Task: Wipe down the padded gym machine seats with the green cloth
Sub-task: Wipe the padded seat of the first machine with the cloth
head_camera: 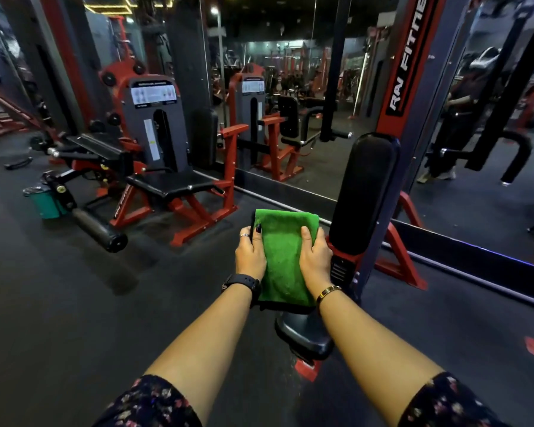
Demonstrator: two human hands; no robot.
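Observation:
A folded green cloth (282,257) is held flat in front of me, above the floor. My left hand (249,253) grips its left edge and my right hand (316,257) grips its right edge. Just below the cloth sits a small black padded seat (302,334) on a red frame. Its tall black back pad (366,192) stands upright to the right of my hands. Further left is another machine with a black padded seat (171,183) and a red frame.
A wall mirror (290,87) runs along the back and right, reflecting machines. A teal bucket (45,203) stands on the floor at left, beside a black roller pad (97,229). Dark rubber floor (59,303) spreads to my left.

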